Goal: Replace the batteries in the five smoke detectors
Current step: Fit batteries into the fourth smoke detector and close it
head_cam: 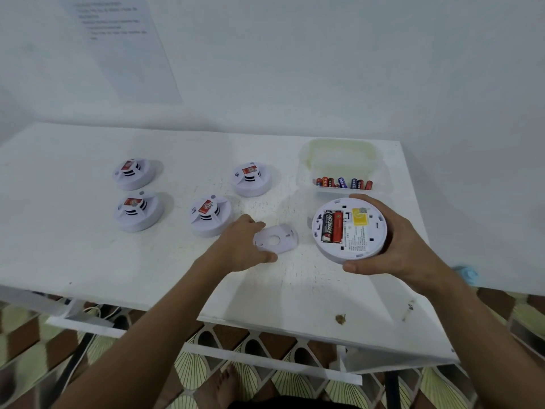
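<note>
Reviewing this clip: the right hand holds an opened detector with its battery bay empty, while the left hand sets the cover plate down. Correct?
Not quite. In the head view the detector in the right hand has two batteries seated. The left hand is at the cover plate.

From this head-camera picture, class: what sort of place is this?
Probably a makeshift indoor work station: a bare white table against a white wall, a printed sheet taped up, patterned floor tiles below.

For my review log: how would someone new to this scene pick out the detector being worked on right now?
Start at the clear plastic tub of batteries at the white table's far right. Just in front of it, the right hand holds one smoke detector. Unlike the four others lying face-up, it is flipped over, back plate off, with two batteries showing.
</note>
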Demonstrator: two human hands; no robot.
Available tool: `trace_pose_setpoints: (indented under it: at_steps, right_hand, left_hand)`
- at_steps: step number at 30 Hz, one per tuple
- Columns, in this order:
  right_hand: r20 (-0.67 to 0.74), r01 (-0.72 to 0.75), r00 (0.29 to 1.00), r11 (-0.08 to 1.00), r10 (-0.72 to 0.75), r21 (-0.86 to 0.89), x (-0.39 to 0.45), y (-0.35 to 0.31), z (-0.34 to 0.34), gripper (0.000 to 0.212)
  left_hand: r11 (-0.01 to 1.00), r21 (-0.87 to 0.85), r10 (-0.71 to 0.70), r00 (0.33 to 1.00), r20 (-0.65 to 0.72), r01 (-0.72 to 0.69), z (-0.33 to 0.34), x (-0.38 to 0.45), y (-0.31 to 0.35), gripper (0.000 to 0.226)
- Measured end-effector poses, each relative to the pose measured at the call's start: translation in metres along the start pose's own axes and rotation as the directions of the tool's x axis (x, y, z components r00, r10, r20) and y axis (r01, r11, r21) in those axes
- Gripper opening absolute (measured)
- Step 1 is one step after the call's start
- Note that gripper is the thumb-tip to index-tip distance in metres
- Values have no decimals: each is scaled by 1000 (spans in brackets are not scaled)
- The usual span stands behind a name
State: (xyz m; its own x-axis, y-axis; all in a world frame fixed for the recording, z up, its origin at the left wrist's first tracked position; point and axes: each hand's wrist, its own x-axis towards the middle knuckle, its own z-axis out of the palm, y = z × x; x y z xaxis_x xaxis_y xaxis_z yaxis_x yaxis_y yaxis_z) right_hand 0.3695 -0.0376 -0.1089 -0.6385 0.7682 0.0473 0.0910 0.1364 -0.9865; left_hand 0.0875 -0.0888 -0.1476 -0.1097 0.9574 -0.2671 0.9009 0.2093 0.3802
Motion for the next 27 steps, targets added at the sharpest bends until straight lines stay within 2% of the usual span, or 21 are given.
trace_pose_setpoints:
  at_steps: [4, 8, 10, 13, 15, 17, 19, 27]
  right_hand:
    - [-2, -5, 1000, 1000, 5, -14, 5, -2, 9, 94]
    - [-7, -8, 1000, 1000, 7, -24, 14, -3, 19, 93]
    - [-15, -8, 1000, 1000, 7, -28, 19, -4, 24, 95]
    - [-13, -10, 1000, 999, 9, -41, 28, -6, 33, 97]
    - [-1, -2, 1000, 1000, 2, -30, 35, -9, 41, 98]
    - [5, 17, 1000, 1000, -17, -23, 42, -13, 50, 97]
    - [9, 40, 999, 999, -39, -26, 50, -18, 59, 95]
    - [52, 78, 996, 997, -77, -16, 66, -28, 78, 95]
  left_hand:
    - [999, -52, 3, 999, -54, -5, 3, -6, -4, 46]
    - [987, -154, -65, 989, -133, 44, -8, -16, -9, 55]
    - [981, -192, -32, 969, -247, -17, -26, -23, -9, 53]
    - [974, -184, 34, 896, -443, -128, -60, -39, -2, 34]
    - [946, -192, 137, 859, -493, -261, -75, -45, 4, 47]
    - [917, -175, 245, 851, -465, -359, -83, -46, 10, 57]
    - [896, -195, 299, 867, -398, -399, -85, -45, 13, 54]
    - [874, -292, 314, 910, -271, -389, -95, -38, 6, 61]
